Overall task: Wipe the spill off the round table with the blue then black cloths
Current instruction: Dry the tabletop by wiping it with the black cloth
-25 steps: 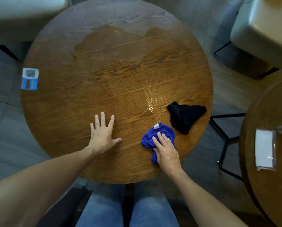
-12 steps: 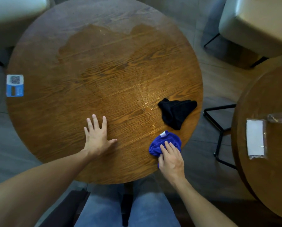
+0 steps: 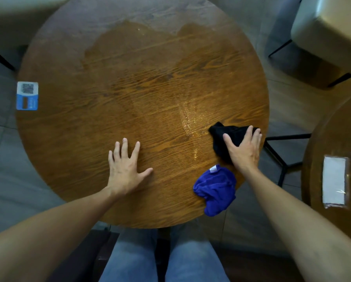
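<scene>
Near the right edge of the round table (image 3: 89, 119), the right hand (image 3: 244, 148) now lies spread, fingers extended, atop the black cloth (image 3: 224, 137); half a second ago it pressed the blue cloth (image 3: 215, 189). That blue cloth, released, sits crumpled at the near-right edge, just inside the right forearm and overhanging the rim. Left hand (image 3: 124, 169): unchanged, flat and open on bare wood. Wet spill streaks (image 3: 187, 124) glisten just left of the black cloth, between the hands.
</scene>
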